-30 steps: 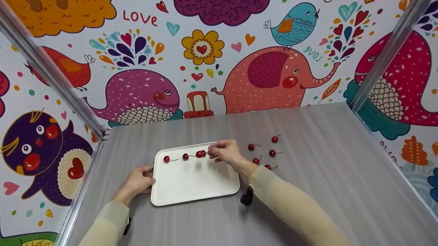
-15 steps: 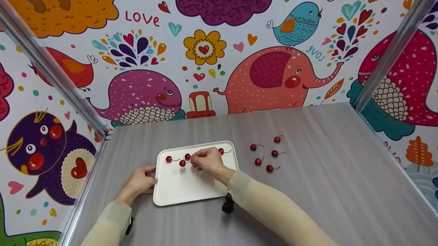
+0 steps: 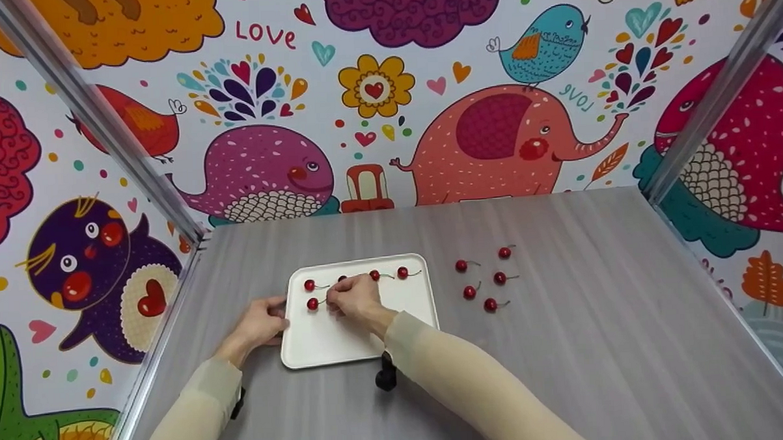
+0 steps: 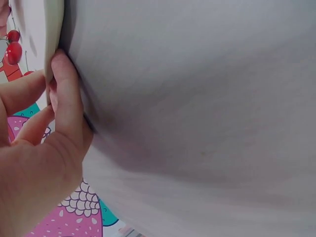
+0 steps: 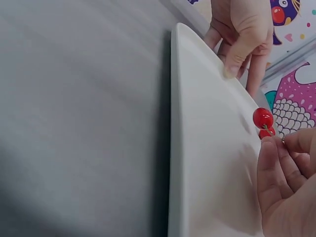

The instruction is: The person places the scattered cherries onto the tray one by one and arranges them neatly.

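In the head view a white rectangular tray (image 3: 330,342) lies on the table. My left hand (image 3: 258,323) grips its left rim, thumb on the rim and fingers at the outer side, as the left wrist view also shows. Over the tray's left part, my right hand (image 3: 355,299) pinches a red cherry (image 5: 263,118) by its thin stem. Behind it is a back row of cherries: one at the left (image 3: 310,285), one mostly hidden by the right hand, and two farther right, including the rightmost cherry (image 3: 402,272).
Several loose cherries (image 3: 491,304) with stems lie on the grey table (image 3: 565,344) to the right of the tray. Patterned walls (image 3: 375,129) and metal posts (image 3: 98,126) enclose the table at the back and sides.
My right hand has moved left and toward me over the tray, bringing the pinched cherry in front of the leftmost one. The left hand keeps its hold on the rim.
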A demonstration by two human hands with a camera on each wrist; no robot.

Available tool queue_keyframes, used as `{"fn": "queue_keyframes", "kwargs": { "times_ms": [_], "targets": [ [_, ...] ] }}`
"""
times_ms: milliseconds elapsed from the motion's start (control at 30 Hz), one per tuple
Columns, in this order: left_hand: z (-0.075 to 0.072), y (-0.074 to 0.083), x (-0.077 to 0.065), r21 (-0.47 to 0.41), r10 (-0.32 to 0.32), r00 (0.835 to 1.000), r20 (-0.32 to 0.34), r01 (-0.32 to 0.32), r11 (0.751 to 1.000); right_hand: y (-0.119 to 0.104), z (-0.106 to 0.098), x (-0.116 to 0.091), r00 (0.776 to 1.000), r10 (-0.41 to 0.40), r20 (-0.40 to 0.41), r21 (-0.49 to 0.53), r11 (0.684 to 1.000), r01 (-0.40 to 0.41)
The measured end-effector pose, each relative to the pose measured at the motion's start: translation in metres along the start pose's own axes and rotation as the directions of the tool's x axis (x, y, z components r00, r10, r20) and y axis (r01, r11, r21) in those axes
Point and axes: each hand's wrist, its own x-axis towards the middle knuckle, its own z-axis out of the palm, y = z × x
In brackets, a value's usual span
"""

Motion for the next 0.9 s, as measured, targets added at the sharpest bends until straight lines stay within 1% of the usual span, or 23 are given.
{"fn": "queue_keyframes", "kwargs": {
  "times_ms": [267,400,467,567,767,900],
  "targets": [
    [0.003,0.001,0.0,-0.033,0.006,1.0,0.004,-0.006,0.999,0.0,0.007,0.005,0.999,0.022,-0.039,-0.004,1.0,-0.022],
    [0.003,0.001,0.0,-0.042,0.007,1.0,0.007,-0.007,0.999,0.002,0.009,0.008,0.999,-0.003,-0.054,-0.031,1.0,0.002],
    [0.003,0.001,0.0,-0.029,0.005,1.0,0.003,-0.005,1.0,0.003,0.01,0.01,0.998,-0.029,-0.054,-0.053,0.998,0.026],
    [0.002,0.001,0.0,-0.004,0.0,1.0,-0.007,0.0,1.0,0.005,0.011,0.011,0.997,-0.046,-0.054,-0.097,0.994,0.041],
    [0.002,-0.001,0.0,-0.001,-0.008,1.0,-0.01,0.008,1.0,0.006,0.012,0.013,0.999,-0.043,-0.034,-0.148,0.988,0.037],
    [0.001,-0.002,0.001,-0.009,-0.014,1.0,-0.011,0.014,1.0,0.005,0.013,0.012,0.999,-0.045,-0.02,-0.162,0.986,0.041]
  ]
}}
